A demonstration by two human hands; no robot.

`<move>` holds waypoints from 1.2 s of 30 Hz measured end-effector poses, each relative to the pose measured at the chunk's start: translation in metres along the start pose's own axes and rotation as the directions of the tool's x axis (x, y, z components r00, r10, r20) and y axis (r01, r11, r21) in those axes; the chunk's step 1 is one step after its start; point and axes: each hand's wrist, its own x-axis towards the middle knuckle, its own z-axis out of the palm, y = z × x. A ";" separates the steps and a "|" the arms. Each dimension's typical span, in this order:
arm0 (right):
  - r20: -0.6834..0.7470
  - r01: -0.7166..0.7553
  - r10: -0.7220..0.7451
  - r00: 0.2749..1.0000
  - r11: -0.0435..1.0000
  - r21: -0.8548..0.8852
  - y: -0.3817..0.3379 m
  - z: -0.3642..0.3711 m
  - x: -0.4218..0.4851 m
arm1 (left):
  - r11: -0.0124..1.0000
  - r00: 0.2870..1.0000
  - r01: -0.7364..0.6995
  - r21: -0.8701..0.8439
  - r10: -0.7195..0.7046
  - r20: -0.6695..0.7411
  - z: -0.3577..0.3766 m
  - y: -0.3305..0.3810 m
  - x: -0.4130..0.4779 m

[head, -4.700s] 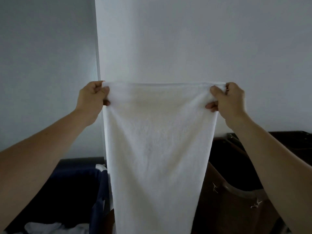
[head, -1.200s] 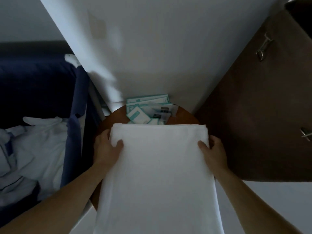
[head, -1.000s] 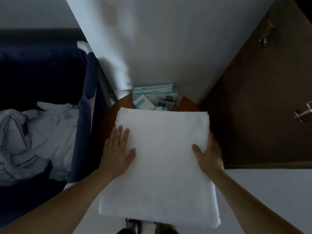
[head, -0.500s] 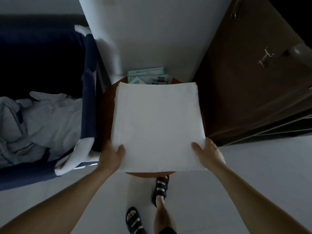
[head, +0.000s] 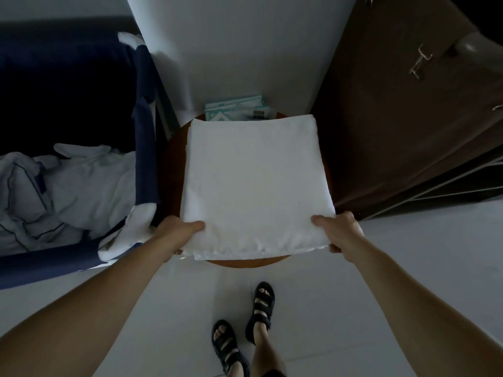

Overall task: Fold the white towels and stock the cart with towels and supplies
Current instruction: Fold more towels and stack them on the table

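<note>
A folded white towel (head: 255, 183) lies flat across a small round brown table (head: 242, 262). My left hand (head: 177, 232) grips its near left corner, thumb on top and fingers underneath. My right hand (head: 339, 230) holds the near right corner the same way. The near edge is slightly lifted off the table. Behind the towel, teal and white supply packets (head: 236, 111) lie against the white wall.
A dark blue fabric laundry bin (head: 141, 126) with crumpled white linen (head: 68, 183) stands at the left. A brown cart (head: 402, 110) with metal clips stands at the right. My sandalled feet (head: 245, 330) stand on the pale floor below the table.
The towel went from hanging stretched in the air to lying folded on the table. My hands slid from its far corners back to its near corners and took hold there.
</note>
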 end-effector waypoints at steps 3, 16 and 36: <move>0.123 -0.008 -0.002 0.992 0.997 0.079 -0.008 -0.009 0.008 | 0.975 0.991 0.070 -0.210 -0.045 0.125 -0.014 0.007 0.006; 0.350 -0.046 -0.134 0.927 0.886 0.461 -0.066 -0.010 0.057 | 0.890 0.999 0.028 -0.454 -0.011 0.040 -0.006 0.048 0.066; 0.243 0.154 -0.273 0.931 0.896 0.418 -0.104 -0.011 0.074 | 0.917 0.981 -0.181 -0.357 0.140 -0.137 -0.006 0.076 0.063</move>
